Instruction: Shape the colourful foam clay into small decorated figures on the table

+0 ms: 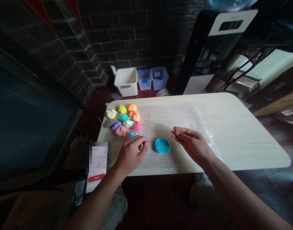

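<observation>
A flattened, dish-like piece of turquoise modelling clay [162,145] lies on the bubble wrap [158,118], between my two hands and touched by neither. To its left hovers my left hand [134,151], thumb and forefinger tips drawn together in a pinch; anything between them is too small to make out. My right hand [191,140] is up to the right of the clay, its fingertips pinched together. What they may hold is hidden. Just beyond my left hand sits a blue clay lump [132,135], partly covered by it.
Several clay lumps in other colours, among them a pink one [137,126] and a yellow one [122,109], cluster at the table's left. The pale wooden table [242,134] extends rightward. Behind it stand a white bin [126,83], blue-tinted tubs [159,78] and a water dispenser [201,60].
</observation>
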A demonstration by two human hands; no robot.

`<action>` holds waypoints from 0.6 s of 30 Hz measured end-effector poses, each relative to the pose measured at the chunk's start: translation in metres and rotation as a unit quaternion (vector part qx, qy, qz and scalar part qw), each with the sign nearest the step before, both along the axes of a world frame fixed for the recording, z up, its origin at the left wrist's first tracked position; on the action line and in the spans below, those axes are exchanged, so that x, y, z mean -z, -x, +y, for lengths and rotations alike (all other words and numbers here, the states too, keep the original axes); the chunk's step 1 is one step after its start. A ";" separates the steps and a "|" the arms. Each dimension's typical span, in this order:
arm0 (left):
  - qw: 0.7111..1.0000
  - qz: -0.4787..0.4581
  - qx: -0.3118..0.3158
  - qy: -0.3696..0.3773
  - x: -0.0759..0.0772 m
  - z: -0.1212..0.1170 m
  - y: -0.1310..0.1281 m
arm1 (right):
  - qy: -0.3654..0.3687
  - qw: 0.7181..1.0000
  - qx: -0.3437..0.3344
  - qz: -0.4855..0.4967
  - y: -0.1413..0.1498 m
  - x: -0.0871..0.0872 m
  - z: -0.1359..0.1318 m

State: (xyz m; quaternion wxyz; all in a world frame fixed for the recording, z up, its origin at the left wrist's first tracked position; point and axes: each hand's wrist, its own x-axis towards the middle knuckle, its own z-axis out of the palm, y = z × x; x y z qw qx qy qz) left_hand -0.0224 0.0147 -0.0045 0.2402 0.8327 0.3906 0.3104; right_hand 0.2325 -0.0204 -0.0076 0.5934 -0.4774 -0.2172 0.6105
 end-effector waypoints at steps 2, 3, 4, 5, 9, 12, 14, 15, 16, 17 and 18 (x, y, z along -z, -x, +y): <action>1.000 0.001 0.002 0.001 -0.001 0.000 0.000 | 0.007 1.000 -0.002 -0.003 0.000 0.000 0.000; 1.000 0.000 0.003 0.000 -0.001 0.000 -0.001 | 0.008 1.000 -0.004 -0.007 -0.001 0.001 0.000; 1.000 -0.001 0.003 0.000 -0.001 0.001 -0.001 | 0.008 1.000 -0.006 -0.013 -0.001 0.001 0.000; 1.000 -0.003 0.003 0.000 -0.001 0.001 -0.001 | 0.008 1.000 -0.006 -0.019 -0.001 0.002 0.000; 1.000 -0.001 0.002 0.002 -0.001 0.000 -0.001 | -0.001 0.999 -0.004 -0.037 -0.001 0.002 -0.001; 1.000 0.001 0.003 0.003 -0.001 0.000 0.000 | -0.011 0.999 -0.019 -0.031 0.001 0.001 -0.001; 1.000 0.003 0.004 0.001 -0.001 0.000 0.000 | -0.013 0.999 -0.029 -0.020 0.002 0.000 0.000; 1.000 0.004 0.004 0.000 -0.001 0.001 0.000 | -0.012 0.999 -0.029 -0.014 0.003 0.000 0.000; 1.000 0.005 0.005 -0.001 -0.001 0.001 0.000 | -0.009 1.000 -0.026 -0.010 0.003 -0.001 0.001; 1.000 0.005 0.005 -0.001 -0.001 0.001 0.000 | -0.005 1.000 -0.022 -0.009 0.004 -0.001 0.001; 1.000 0.006 0.005 -0.002 0.000 0.001 -0.001 | -0.002 1.000 -0.019 -0.010 0.004 -0.001 0.001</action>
